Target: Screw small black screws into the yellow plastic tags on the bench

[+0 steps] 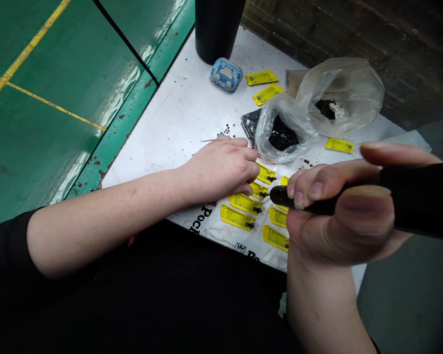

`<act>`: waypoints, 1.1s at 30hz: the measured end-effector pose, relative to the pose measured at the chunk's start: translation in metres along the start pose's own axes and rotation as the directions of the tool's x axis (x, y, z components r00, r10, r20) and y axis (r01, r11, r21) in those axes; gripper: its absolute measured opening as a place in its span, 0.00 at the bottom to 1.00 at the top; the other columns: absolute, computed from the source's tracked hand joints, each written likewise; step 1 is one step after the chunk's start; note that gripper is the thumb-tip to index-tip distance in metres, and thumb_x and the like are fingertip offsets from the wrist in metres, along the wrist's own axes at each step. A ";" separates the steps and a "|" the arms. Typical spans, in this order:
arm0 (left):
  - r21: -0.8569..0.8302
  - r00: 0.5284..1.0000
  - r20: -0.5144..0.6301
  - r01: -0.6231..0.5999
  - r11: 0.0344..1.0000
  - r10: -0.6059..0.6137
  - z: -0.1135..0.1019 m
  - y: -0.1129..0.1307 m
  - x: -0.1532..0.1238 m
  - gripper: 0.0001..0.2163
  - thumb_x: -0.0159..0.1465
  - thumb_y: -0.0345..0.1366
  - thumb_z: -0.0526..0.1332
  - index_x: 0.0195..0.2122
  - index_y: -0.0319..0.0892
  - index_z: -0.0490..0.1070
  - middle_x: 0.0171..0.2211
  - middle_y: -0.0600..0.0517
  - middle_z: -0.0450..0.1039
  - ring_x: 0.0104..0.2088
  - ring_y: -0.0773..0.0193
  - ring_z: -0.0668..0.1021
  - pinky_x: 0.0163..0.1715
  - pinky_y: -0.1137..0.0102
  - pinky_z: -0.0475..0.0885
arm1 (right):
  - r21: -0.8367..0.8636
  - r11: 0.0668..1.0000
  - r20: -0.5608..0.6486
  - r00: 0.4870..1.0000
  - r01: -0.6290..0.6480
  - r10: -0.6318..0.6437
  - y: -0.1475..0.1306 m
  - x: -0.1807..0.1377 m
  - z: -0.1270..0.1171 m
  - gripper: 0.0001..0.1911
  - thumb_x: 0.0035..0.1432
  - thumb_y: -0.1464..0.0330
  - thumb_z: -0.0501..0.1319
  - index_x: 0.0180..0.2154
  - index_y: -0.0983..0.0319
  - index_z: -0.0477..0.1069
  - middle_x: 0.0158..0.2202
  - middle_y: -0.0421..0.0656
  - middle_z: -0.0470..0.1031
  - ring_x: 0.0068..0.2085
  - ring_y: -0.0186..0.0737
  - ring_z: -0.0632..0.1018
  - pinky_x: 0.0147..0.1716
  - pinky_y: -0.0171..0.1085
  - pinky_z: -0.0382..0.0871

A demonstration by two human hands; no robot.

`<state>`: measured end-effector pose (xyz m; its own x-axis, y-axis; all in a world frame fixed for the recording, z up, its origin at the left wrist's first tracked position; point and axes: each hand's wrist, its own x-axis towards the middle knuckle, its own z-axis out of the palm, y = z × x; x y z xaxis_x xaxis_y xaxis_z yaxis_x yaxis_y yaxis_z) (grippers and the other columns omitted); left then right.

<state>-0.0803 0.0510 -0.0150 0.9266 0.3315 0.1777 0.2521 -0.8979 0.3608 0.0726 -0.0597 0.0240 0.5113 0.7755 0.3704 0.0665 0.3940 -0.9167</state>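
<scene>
My right hand (339, 211) is wrapped round a black electric screwdriver (409, 196), its tip pointing left at a yellow plastic part (259, 190) on the white table (184, 113). My left hand (225, 167) lies knuckles up with its fingers curled down onto that same yellow part, holding it in place. Several more yellow parts (237, 218) lie in rows just below the hands, some with small black screws in them. What the left fingertips pinch is hidden.
A clear plastic bag (317, 108) with small black screws lies behind the hands. A blue patterned case (226, 74), more yellow parts (262, 77) and a black cylinder (217, 27) stand at the back. Green floor (59, 98) lies left of the table edge.
</scene>
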 end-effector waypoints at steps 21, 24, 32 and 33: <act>0.013 1.000 0.008 0.004 1.000 -0.004 0.001 -0.001 0.000 0.11 0.73 0.44 0.67 0.36 0.44 0.80 0.41 0.49 0.82 0.43 0.53 0.78 0.44 0.58 0.71 | -0.095 0.995 -0.037 0.999 0.032 -0.035 0.000 0.000 -0.001 0.15 0.56 0.56 0.77 0.33 0.53 0.74 0.25 0.34 0.65 0.20 0.36 0.66 0.20 0.42 0.64; 0.012 1.000 0.013 0.006 1.000 -0.007 0.002 -0.001 0.000 0.12 0.73 0.45 0.67 0.36 0.44 0.80 0.41 0.48 0.82 0.43 0.54 0.78 0.44 0.59 0.71 | -0.122 0.992 -0.059 0.998 0.030 -0.038 -0.003 0.000 0.001 0.11 0.56 0.65 0.74 0.32 0.53 0.72 0.25 0.34 0.65 0.20 0.35 0.67 0.20 0.42 0.64; 0.000 1.000 0.016 0.006 1.000 -0.006 0.001 -0.001 0.000 0.11 0.72 0.45 0.69 0.37 0.44 0.81 0.42 0.48 0.82 0.43 0.54 0.78 0.44 0.59 0.70 | -0.117 0.992 -0.095 0.994 0.038 -0.049 -0.003 -0.003 0.002 0.09 0.58 0.67 0.71 0.33 0.53 0.71 0.25 0.33 0.64 0.20 0.34 0.66 0.22 0.40 0.66; 0.000 1.000 0.015 0.005 1.000 -0.005 0.001 -0.001 0.000 0.11 0.72 0.45 0.69 0.37 0.44 0.81 0.42 0.48 0.82 0.43 0.54 0.78 0.44 0.59 0.70 | -0.125 0.991 -0.112 0.992 0.039 -0.053 -0.003 -0.004 0.003 0.10 0.58 0.66 0.71 0.32 0.53 0.70 0.25 0.33 0.64 0.20 0.34 0.66 0.23 0.41 0.66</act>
<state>-0.0807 0.0516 -0.0165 0.9293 0.3315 0.1626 0.2564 -0.8963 0.3618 0.0674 -0.0621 0.0255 0.5999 0.6932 0.3995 0.1930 0.3591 -0.9131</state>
